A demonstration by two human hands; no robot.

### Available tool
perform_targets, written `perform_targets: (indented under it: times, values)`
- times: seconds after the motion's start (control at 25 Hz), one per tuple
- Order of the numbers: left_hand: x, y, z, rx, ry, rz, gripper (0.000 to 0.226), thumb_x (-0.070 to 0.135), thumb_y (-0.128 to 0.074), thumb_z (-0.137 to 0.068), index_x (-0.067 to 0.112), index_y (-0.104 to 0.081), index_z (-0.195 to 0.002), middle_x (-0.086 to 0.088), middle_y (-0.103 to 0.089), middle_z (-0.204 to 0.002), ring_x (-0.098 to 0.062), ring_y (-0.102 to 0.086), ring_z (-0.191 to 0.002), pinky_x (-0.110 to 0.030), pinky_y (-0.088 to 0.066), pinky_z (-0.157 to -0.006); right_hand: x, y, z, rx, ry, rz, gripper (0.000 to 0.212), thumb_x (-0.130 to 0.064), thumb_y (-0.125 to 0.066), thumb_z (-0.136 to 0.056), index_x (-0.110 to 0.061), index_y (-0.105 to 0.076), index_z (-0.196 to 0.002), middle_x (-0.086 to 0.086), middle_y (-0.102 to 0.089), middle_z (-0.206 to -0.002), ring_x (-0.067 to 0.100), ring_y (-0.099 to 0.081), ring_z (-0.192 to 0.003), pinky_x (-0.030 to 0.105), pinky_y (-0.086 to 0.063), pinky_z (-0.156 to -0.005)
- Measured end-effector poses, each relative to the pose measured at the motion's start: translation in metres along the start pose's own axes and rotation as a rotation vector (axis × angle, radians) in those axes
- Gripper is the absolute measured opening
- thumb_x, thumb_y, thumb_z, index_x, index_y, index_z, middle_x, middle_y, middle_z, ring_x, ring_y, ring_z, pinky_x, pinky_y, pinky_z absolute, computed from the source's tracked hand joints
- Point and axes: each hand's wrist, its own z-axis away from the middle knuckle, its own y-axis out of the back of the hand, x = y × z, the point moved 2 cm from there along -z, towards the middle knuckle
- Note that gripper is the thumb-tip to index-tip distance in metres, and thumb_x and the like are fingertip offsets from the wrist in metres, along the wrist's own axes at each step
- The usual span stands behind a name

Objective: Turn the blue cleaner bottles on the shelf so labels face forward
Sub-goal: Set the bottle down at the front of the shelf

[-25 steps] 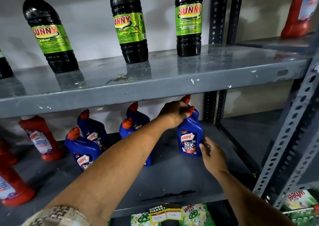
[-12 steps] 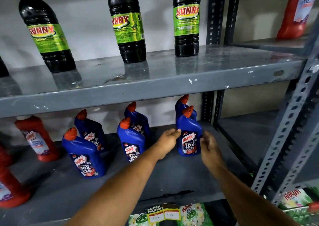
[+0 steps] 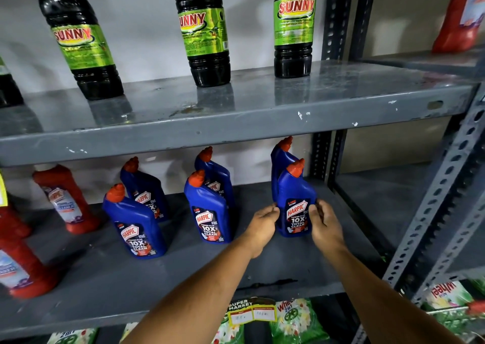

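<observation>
The left hand (image 3: 263, 221) has come down off the cap, and with the right hand (image 3: 324, 221) it now cups the sides of the front-right blue plastic cleaner bottle (image 3: 295, 207) on the grey metal shelf (image 3: 183, 278). Its orange-capped body stands upright, label forward; that one looks done.
</observation>
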Motion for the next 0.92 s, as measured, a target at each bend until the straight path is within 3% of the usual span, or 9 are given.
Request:
perform_targets:
  times: [0.16, 0.36, 0.48, 0.6, 0.72, 0.8, 0.92]
  values:
    - [-0.01, -0.003, 0.01, -0.025, -0.014, 0.058, 0.025, 0.019, -0.04, -0.099, 0.033, -0.06, -0.099, 0.016, -0.064, -0.1, 0.018, -0.062, -0.075, -0.001, -0.045, -0.06, 0.007, 0.006, 0.014, 0.034, -0.007, -0.005, 0.037, -0.04, -0.048, -0.093, -0.018, -0.052, -0.122, 0.002, -0.061, -0.105, 0.007, -0.057, -0.083, 0.009, -0.038, -0.062]
    - [-0.009, -0.006, 0.02, 0.012, -0.017, 0.039, 0.025, 0.02, -0.04, -0.099, 0.025, -0.056, -0.117, 0.006, -0.06, -0.115, 0.01, -0.057, -0.087, -0.002, -0.045, -0.069, 0.003, 0.011, 0.021, 0.005, -0.015, -0.005, 0.038, -0.037, -0.047, -0.094, -0.015, -0.05, -0.125, 0.004, -0.06, -0.108, 0.019, -0.057, -0.094, 0.029, -0.042, -0.078]
    - [-0.006, -0.006, 0.023, 0.041, -0.011, -0.01, 0.038, 0.026, -0.041, -0.099, 0.014, -0.047, -0.134, 0.001, -0.051, -0.134, -0.006, -0.052, -0.116, -0.013, -0.039, -0.094, -0.005, 0.014, 0.028, 0.064, -0.019, 0.042, 0.039, -0.037, -0.045, -0.094, -0.014, -0.048, -0.125, 0.005, -0.055, -0.111, 0.019, -0.054, -0.097, 0.03, -0.04, -0.08]
    - [-0.017, 0.011, 0.036, 0.305, -0.099, -0.076, 0.034, 0.03, -0.045, -0.096, 0.015, -0.054, -0.126, -0.001, -0.058, -0.128, -0.014, -0.052, -0.117, -0.029, -0.039, -0.101, -0.012, 0.01, 0.056, 0.232, 0.068, 0.09, 0.022, -0.036, -0.048, -0.092, -0.018, -0.054, -0.104, 0.004, -0.056, -0.101, 0.016, -0.056, -0.086, 0.024, -0.041, -0.071]
    - [-0.048, 0.048, 0.063, 0.631, -0.226, -0.104, 0.018, 0.034, -0.047, -0.094, 0.02, -0.057, -0.09, -0.001, -0.067, -0.086, -0.019, -0.062, -0.084, -0.031, -0.044, -0.073, -0.022, -0.023, 0.09, 0.012, 0.251, 0.107, 0.007, -0.038, -0.054, -0.089, -0.033, -0.053, -0.084, -0.01, -0.061, -0.08, 0.005, -0.058, -0.075, 0.013, -0.039, -0.061]
    - [-0.061, 0.077, 0.078, 0.844, -0.249, -0.072, 0.022, 0.037, -0.045, -0.094, 0.023, -0.048, -0.077, 0.001, -0.06, -0.074, -0.021, -0.058, -0.074, -0.029, -0.039, -0.063, -0.03, -0.05, 0.098, -0.146, 0.284, 0.098, 0.003, -0.035, -0.054, -0.089, -0.036, -0.056, -0.088, -0.014, -0.063, -0.081, 0.002, -0.06, -0.078, 0.013, -0.043, -0.068]
    - [-0.054, 0.119, 0.078, 1.026, -0.196, 0.017, 0.024, 0.036, -0.04, -0.096, 0.017, -0.049, -0.084, -0.007, -0.059, -0.088, -0.028, -0.057, -0.088, -0.035, -0.041, -0.075, -0.045, -0.096, 0.089, -0.345, 0.223, 0.116, 0.027, -0.022, -0.05, -0.093, -0.025, -0.057, -0.119, -0.006, -0.064, -0.111, 0.006, -0.06, -0.101, 0.022, -0.046, -0.089]
